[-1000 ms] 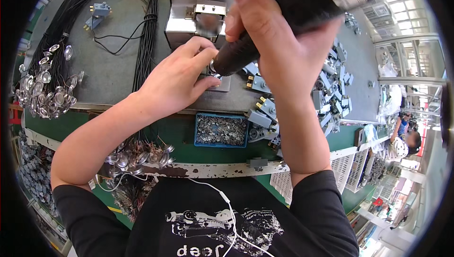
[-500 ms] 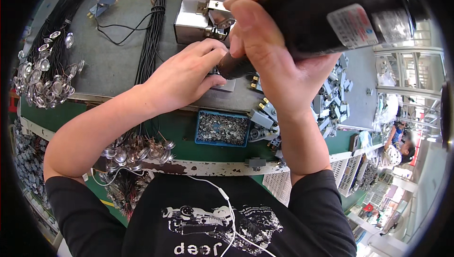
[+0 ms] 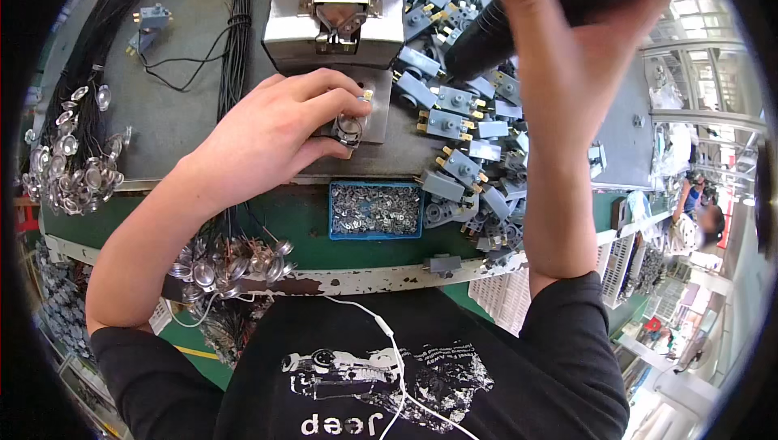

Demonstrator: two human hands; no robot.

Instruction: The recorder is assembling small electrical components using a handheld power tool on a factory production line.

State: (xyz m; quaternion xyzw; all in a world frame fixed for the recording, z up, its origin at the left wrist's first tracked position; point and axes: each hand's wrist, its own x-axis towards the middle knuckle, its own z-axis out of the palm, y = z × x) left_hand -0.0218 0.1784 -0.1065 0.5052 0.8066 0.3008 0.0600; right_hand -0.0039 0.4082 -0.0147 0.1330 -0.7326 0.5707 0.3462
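Observation:
My left hand (image 3: pixel 284 124) pinches a small part with a round silver metal face (image 3: pixel 348 130), over a flat metal plate (image 3: pixel 375 120). A brass tab shows by the fingertip; fingers hide the rest of the part. Just beyond stands a box-shaped metal fixture (image 3: pixel 296 31) with a small mechanism on its front. In my right hand (image 3: pixel 559 55), raised at the upper right, is a black power screwdriver (image 3: pixel 486 39). Its tip points down and left, above a heap of grey switch blocks (image 3: pixel 446 124) with brass tabs, apart from the held part.
A blue tray (image 3: pixel 331 213) of small metal pieces sits near the table's front edge. Bundles of black wires (image 3: pixel 233 59) with round metal ends lie left. One wired grey block (image 3: pixel 152 19) rests at the far left. A person (image 3: pixel 689 225) is in the right background.
My right hand has lifted the screwdriver up and right, away from the left hand. The part between my left fingers and the heap of grey blocks now show. The whole view has shifted slightly.

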